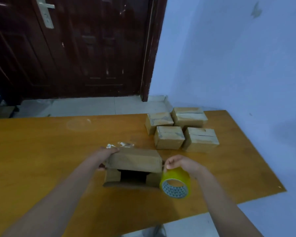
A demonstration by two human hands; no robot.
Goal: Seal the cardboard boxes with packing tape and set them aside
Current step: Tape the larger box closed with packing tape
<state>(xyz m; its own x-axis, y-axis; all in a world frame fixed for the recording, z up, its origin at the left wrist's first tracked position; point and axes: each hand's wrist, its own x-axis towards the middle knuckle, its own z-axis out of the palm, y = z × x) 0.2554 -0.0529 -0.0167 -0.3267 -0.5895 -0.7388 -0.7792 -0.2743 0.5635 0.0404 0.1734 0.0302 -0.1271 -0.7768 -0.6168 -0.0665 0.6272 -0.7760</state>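
At the near middle of the smooth orange-brown wooden table point(41, 151), a plain brown cardboard box point(135, 159) is lying on its side, its end towards the camera not yet closed: short flaps stand out round a dark opening. The box is gripped at its far left corner by the left hand point(108, 152), whose fingers are curled over the edge. A roll of glossy yellowish transparent packing tape point(176, 183) with a patterned cardboard core is held by the right hand point(176, 162), just beside the box's right end, and something is pinched between thumb and fingertips there, probably the free end of the tape. The step in hand is judged to be the start of a sealing strip; next, the tape would have to be drawn across the seam and pressed flat. Farther right, four similar matte, square-edged cardboard boxes point(181, 129) are grouped closely together, apparently set aside.
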